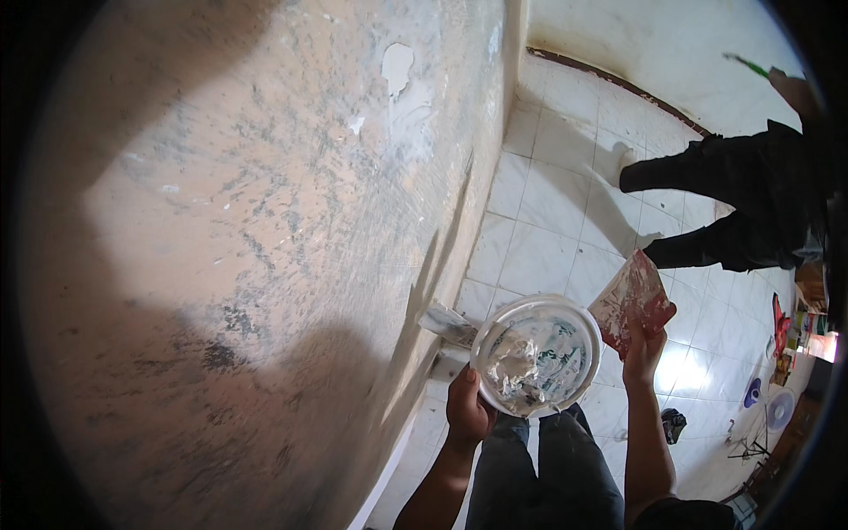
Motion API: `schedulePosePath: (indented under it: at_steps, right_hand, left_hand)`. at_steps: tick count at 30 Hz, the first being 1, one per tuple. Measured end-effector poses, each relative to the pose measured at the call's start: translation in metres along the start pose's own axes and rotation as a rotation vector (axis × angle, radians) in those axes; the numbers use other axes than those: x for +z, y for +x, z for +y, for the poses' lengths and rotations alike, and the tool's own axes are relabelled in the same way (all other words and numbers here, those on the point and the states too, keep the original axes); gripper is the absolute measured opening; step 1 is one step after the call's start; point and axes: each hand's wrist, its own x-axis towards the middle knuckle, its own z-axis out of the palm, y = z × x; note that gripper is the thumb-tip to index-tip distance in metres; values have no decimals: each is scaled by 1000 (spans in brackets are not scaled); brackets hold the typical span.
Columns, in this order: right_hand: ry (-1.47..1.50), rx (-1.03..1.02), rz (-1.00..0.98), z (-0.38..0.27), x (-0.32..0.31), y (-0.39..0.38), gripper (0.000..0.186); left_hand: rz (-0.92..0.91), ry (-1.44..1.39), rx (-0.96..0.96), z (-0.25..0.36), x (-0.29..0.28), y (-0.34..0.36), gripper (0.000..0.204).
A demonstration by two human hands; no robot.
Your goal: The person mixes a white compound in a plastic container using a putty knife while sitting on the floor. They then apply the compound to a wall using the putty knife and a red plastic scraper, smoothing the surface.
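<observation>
A round white tub [478, 353] is held up in front of my legs, with whitish putty [519, 360] and green smears inside. My left hand [468, 405] grips its near left side, thumb at the rim. Beside the tub, toward the wall, juts a putty-coated flat blade [449, 323]; what holds it is hidden. To the right of the tub, my right hand [646, 353] is closed round a red putty spreader [632, 305] with dried white streaks, its pointed corner upward. The spreader's lower left edge comes close to the tub's rim.
A scuffed wall [291, 203] with a white putty patch [397, 69] rises on the left. White floor tiles [552, 190] lie ahead. A person in dark trousers [724, 168] stands at right, a green-handled tool [746, 64] in one hand. Behind are a fan [780, 409] and a black bag [673, 425].
</observation>
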Motion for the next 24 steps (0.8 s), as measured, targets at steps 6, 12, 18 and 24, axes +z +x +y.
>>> schedulePosePath:
  at_steps: [6,12,18,24]
  right_hand:
    - [39,2,-58,-19,25,24,33]
    - [104,-6,-91,-49,37,55,31]
    - [35,79,-265,-55,38,75,23]
    - [-221,-32,-386,-135,10,63,39]
  left_hand:
    - [-99,-274,-204,43,-11,22,52]
    - [-200,-637,-442,55,-17,27,50]
    - [-139,242,-41,95,-37,21,25]
    - [-77,-224,-323,115,-38,31,30]
